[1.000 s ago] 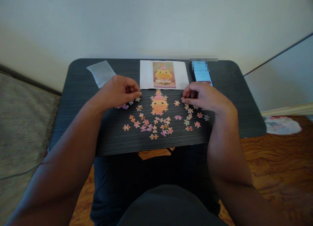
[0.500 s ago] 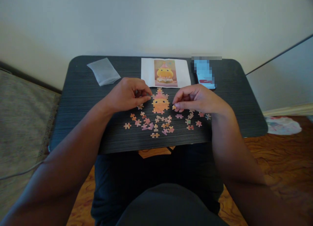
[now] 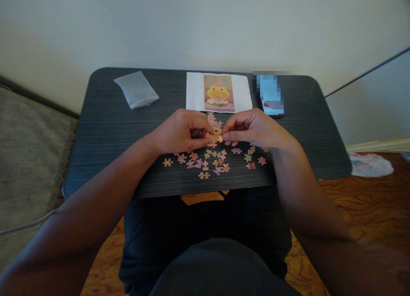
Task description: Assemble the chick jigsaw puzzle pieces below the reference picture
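Observation:
On the dark table (image 3: 105, 121) lies a partly joined puzzle cluster (image 3: 214, 124), orange and pink, mostly covered by my hands. My left hand (image 3: 179, 131) is closed in a pinch at the cluster's left side. My right hand (image 3: 253, 128) pinches a small orange puzzle piece (image 3: 220, 139) against the cluster's lower right edge. The fingertips of both hands nearly meet there. Several loose puzzle pieces (image 3: 205, 161) are scattered on the table just in front of my hands.
A printed reference picture (image 3: 219, 92) of the yellow figure lies behind the cluster. A clear plastic bag (image 3: 136, 89) lies at the back left, a phone (image 3: 270, 95) at the back right. A wall stands behind the table; my lap is below its front edge.
Both hands moved inward from the table's sides to the middle cluster. My right hand picked up a small orange piece and brought it to the cluster.

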{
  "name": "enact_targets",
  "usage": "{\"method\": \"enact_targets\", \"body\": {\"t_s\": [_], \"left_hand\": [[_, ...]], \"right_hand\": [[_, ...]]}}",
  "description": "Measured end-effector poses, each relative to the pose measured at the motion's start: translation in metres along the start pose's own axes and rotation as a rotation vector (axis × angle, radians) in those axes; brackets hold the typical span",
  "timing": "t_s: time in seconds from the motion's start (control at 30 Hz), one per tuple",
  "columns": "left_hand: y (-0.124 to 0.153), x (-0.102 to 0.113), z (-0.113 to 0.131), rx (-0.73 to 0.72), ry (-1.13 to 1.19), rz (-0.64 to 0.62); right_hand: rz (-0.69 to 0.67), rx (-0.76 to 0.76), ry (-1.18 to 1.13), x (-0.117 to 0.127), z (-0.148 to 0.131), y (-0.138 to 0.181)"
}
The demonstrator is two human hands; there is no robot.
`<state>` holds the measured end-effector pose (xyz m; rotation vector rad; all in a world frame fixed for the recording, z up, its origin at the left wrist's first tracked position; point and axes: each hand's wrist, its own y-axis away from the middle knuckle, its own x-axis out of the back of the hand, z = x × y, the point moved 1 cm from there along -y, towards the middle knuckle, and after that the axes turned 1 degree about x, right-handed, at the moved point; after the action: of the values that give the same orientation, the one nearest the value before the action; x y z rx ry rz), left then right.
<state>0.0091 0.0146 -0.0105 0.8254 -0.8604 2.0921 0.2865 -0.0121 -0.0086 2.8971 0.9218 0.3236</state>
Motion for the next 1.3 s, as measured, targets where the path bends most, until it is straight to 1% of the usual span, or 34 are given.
{"method": "enact_targets", "body": {"t_s": [0.1,0.27,0.43,0.63,0.9,1.13,1.3], "left_hand": [[-0.001,-0.006,0.003,-0.035,0.125,0.013],[-0.002,-0.008,0.006,-0.062,0.143,0.069],[-0.002,-0.005,0.008,-0.037,0.147,0.072],[-0.001,-0.005,0.005,-0.006,0.091,0.093],[-0.001,-0.003,0.006,0.026,0.067,0.058],[0.002,-0.011,0.000,-0.038,-0.028,0.067],[0.003,-0.015,-0.005,-0.084,-0.132,0.037]], "right_hand": [[0.008,-0.026,-0.041,-0.002,0.000,0.000],[0.000,-0.052,-0.088,-0.003,0.001,-0.001],[0.000,-0.002,-0.091,-0.004,-0.002,0.000],[0.025,0.075,-0.070,-0.005,-0.005,0.000],[0.054,0.036,0.038,-0.003,0.000,0.001],[0.033,0.033,0.095,-0.003,0.002,0.001],[0.031,0.039,0.167,-0.001,0.005,0.003]]}}
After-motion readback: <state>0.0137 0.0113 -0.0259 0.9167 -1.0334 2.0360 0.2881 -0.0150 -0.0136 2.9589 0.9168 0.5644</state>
